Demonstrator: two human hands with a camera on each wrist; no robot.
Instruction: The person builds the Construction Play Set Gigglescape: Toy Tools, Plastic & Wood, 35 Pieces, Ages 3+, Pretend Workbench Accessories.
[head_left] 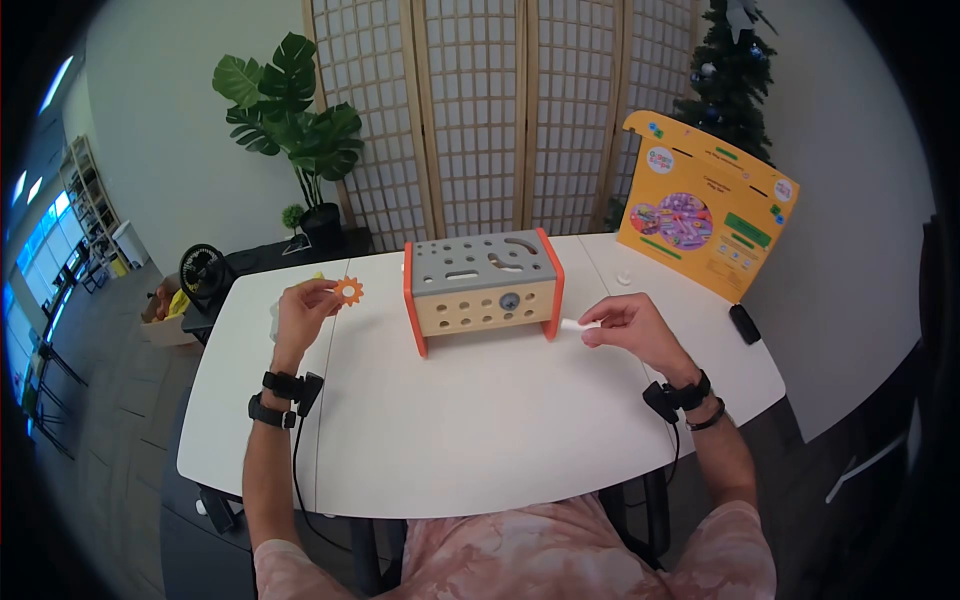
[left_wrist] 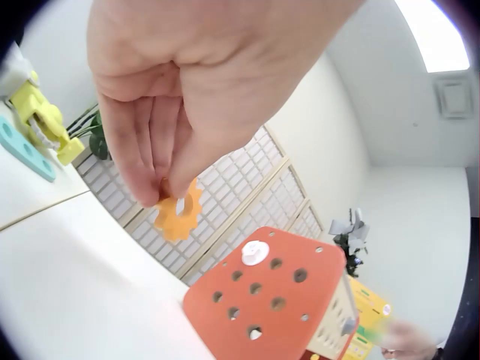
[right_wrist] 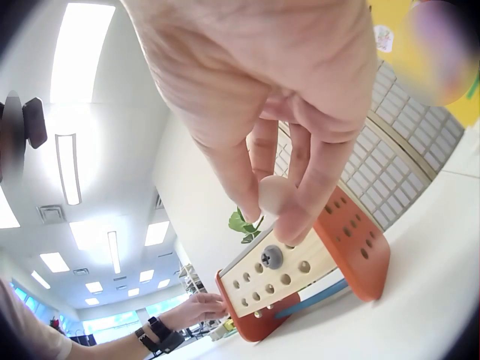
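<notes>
My left hand (head_left: 306, 312) pinches the rim of an orange toy gear (head_left: 349, 291) between thumb and fingertips, held left of a toy workbench (head_left: 468, 318). To the right of the workbench, my right hand (head_left: 632, 330) pinches a small white peg (head_left: 572, 325); its rounded end (right_wrist: 277, 194) shows between the fingers in the right wrist view. The workbench has a grey slotted top (head_left: 480, 262), orange-red end panels and a pale front with rows of holes. A grey screw (head_left: 509, 301) sits in that front. On one end panel is a white knob (left_wrist: 255, 253).
A yellow box (head_left: 700, 205) stands at the table's back right, with a black case (head_left: 745, 324) by its corner. A small white piece (head_left: 624, 278) lies behind my right hand. Beyond my left hand are a yellow toy piece (left_wrist: 45, 116) and a teal strip with holes (left_wrist: 26, 148).
</notes>
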